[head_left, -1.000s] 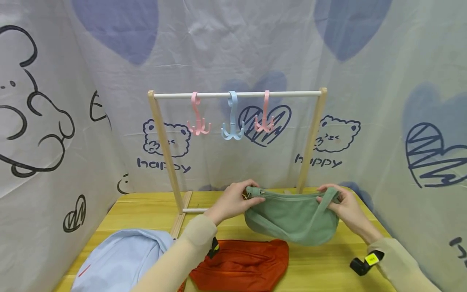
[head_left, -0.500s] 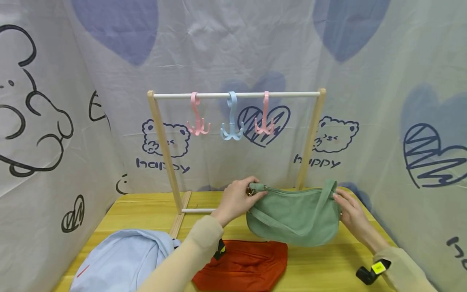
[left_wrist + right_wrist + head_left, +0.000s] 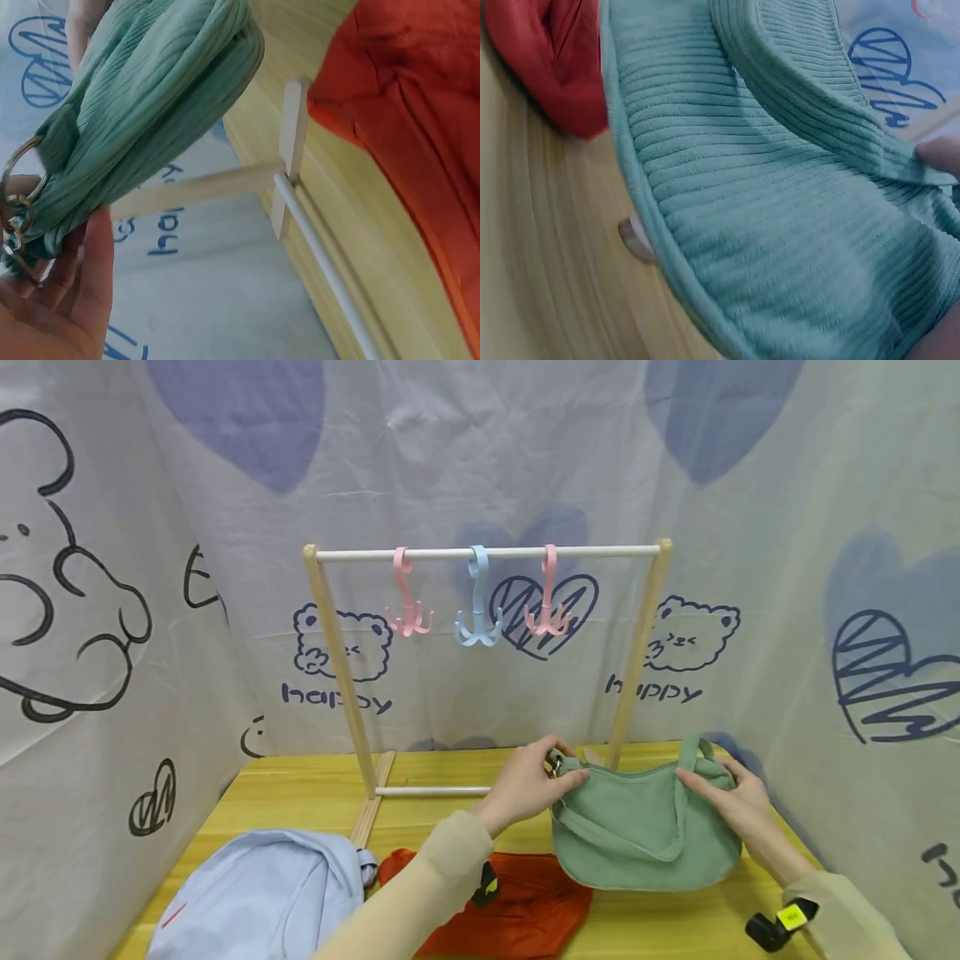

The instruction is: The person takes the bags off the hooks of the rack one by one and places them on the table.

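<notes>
Between both hands hangs a green corduroy shoulder bag, raised over the right side of the table. My left hand pinches its upper left corner beside the gold strap ring. At the upper right corner my right hand grips the bag, with the thumb on the strap where it meets the body. The strap droops across the bag's front. Below and to the left, a red-orange bag lies on the table, partly hidden by the left sleeve and the green bag.
A pale blue backpack lies at the front left. Behind the hands stands a wooden rack with a white top rail. From it hang a left pink hook, a blue hook and a right pink hook. Printed cloth surrounds the table.
Both hands have carried the green bag to the right and slightly down. The right hand loosened at the corner midway and now holds it again with the thumb in front. The right pink hook has turned slightly.
</notes>
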Demonstrator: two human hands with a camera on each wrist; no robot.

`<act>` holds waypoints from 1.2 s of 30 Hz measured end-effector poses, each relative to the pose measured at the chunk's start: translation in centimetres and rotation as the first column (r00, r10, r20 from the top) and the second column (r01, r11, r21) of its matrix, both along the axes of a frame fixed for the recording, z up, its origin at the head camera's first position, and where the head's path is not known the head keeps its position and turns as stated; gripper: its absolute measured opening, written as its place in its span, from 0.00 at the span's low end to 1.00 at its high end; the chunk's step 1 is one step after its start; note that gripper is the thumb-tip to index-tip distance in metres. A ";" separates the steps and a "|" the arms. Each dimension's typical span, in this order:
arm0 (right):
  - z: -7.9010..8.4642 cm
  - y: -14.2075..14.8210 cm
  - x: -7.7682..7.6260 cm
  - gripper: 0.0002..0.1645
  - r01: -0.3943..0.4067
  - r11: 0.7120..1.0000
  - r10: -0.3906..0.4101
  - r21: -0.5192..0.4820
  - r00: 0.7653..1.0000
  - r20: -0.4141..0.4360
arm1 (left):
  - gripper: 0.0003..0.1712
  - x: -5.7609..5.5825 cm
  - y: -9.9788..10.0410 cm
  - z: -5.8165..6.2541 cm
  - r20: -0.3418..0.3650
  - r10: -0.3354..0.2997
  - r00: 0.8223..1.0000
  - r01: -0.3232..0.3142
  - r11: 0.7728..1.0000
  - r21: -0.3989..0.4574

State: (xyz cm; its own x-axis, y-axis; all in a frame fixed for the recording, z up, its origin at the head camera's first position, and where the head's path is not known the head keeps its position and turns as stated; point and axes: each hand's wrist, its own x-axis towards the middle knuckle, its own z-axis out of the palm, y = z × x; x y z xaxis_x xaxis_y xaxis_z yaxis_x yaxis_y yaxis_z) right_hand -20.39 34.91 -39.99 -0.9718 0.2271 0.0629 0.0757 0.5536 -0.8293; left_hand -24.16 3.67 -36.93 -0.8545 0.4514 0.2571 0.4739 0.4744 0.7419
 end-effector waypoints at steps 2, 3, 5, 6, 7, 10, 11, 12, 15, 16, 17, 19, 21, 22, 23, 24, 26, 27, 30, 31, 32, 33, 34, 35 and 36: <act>0.0 0.6 0.1 0.45 0.009 1.000 -0.010 0.029 1.000 0.024 | 0.15 0.2 0.5 -0.2 0.042 -0.038 0.998 0.038 0.999 0.010; 0.0 0.9 0.2 0.48 0.006 0.999 -0.008 0.042 0.999 0.039 | 0.15 0.3 0.7 -0.3 0.069 -0.060 0.996 0.059 0.998 0.020; -0.1 1.6 0.3 0.53 0.001 0.997 -0.006 0.075 0.998 0.065 | 0.15 0.6 1.2 -0.5 0.121 -0.108 0.987 0.104 0.994 0.042; -0.2 1.9 0.3 0.55 -0.003 0.996 -0.003 0.087 0.997 0.076 | 0.15 0.7 1.4 -0.6 0.150 -0.132 0.980 0.125 0.991 0.054; -0.3 2.3 0.3 0.56 -0.007 0.995 -0.002 0.099 0.996 0.087 | 0.16 0.8 1.6 -0.8 0.175 -0.157 0.972 0.147 0.987 0.068; -0.8 3.3 0.4 0.58 -0.023 0.988 0.006 0.154 0.994 0.106 | 0.16 1.1 2.4 -1.3 0.242 -0.212 0.947 0.193 0.976 0.102; -0.9 3.7 0.4 0.57 -0.028 0.984 0.009 0.174 0.994 0.108 | 0.17 1.2 2.6 -1.5 0.260 -0.225 0.939 0.203 0.973 0.110; -1.1 4.0 0.5 0.57 -0.032 0.982 0.011 0.186 0.994 0.113 | 0.17 1.3 2.9 -1.7 0.274 -0.234 0.933 0.210 0.971 0.114; -1.7 4.9 0.5 0.55 -0.044 0.975 0.015 0.216 0.991 0.133 | 0.17 1.5 3.6 -2.4 0.306 -0.235 0.923 0.210 0.971 0.112; -1.9 5.2 0.5 0.54 -0.049 0.974 0.018 0.221 0.990 0.140 | 0.17 1.6 3.8 -2.6 0.319 -0.231 0.919 0.206 0.972 0.112; -2.1 5.6 0.5 0.54 -0.056 0.973 0.022 0.223 0.988 0.152 | 0.17 1.7 4.1 -2.8 0.327 -0.227 0.917 0.203 0.973 0.106; -2.5 6.1 0.6 0.52 -0.064 0.971 0.026 0.231 0.986 0.166 | 0.17 1.7 4.5 -3.3 0.338 -0.212 0.917 0.192 0.977 0.093; -2.8 6.5 0.6 0.51 -0.073 0.966 0.029 0.246 0.983 0.180 | 0.16 1.8 4.9 -3.8 0.344 -0.195 0.918 0.178 0.981 0.081; -3.0 6.6 0.6 0.51 -0.077 0.963 0.029 0.257 0.982 0.185 | 0.16 1.8 5.1 -4.1 0.342 -0.185 0.921 0.171 0.983 0.072; -3.2 6.7 0.5 0.51 -0.082 0.959 0.029 0.271 0.981 0.191 | 0.15 1.8 5.2 -4.5 0.337 -0.173 0.926 0.163 0.985 0.057; -3.4 6.7 0.5 0.52 -0.087 0.955 0.030 0.282 0.979 0.200 | 0.13 1.9 5.3 -4.8 0.337 -0.164 0.927 0.155 0.987 0.053; -3.8 6.8 0.4 0.55 -0.100 0.948 0.033 0.303 0.975 0.220 | 0.11 1.9 5.6 -5.4 0.341 -0.144 0.929 0.141 0.989 0.034; -4.0 6.9 0.4 0.56 -0.106 0.943 0.033 0.314 0.973 0.227 | 0.11 1.9 5.7 -5.7 0.339 -0.134 0.931 0.135 0.991 0.021; -4.5 7.0 0.5 0.58 -0.113 0.938 0.034 0.328 0.971 0.238 | 0.10 2.0 6.0 -6.4 0.329 -0.114 0.937 0.124 0.992 -0.009; -4.6 7.1 0.5 0.58 -0.113 0.937 0.033 0.331 0.971 0.238 | 0.11 2.0 6.0 -6.5 0.317 -0.107 0.942 0.121 0.992 -0.027; -4.7 7.1 0.5 0.58 -0.113 0.935 0.032 0.335 0.971 0.236 | 0.11 2.0 6.1 -6.7 0.295 -0.102 0.950 0.121 0.992 -0.045; -4.8 7.1 0.5 0.59 -0.112 0.934 0.029 0.339 0.971 0.239 | 0.12 2.1 6.1 -6.8 0.280 -0.099 0.955 0.119 0.991 -0.056; -4.9 7.1 0.6 0.59 -0.109 0.933 0.027 0.342 0.971 0.237 | 0.13 2.1 6.1 -6.8 0.270 -0.098 0.958 0.121 0.990 -0.069; -5.0 7.1 0.6 0.59 -0.106 0.931 0.023 0.350 0.972 0.233 | 0.13 2.1 6.1 -6.9 0.261 -0.095 0.961 0.120 0.989 -0.083; -5.1 7.2 0.6 0.59 -0.104 0.928 0.021 0.358 0.973 0.230 | 0.14 2.2 6.2 -7.0 0.255 -0.092 0.963 0.119 0.988 -0.094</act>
State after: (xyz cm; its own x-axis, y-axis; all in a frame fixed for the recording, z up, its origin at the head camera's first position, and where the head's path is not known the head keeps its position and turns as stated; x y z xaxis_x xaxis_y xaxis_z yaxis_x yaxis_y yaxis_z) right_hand -19.82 42.06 -45.07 -0.9822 0.1674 -0.0848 0.1866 0.8240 -0.5350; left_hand -22.00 9.85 -43.93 -0.8313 0.5556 -0.0128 0.3323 0.5153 0.7900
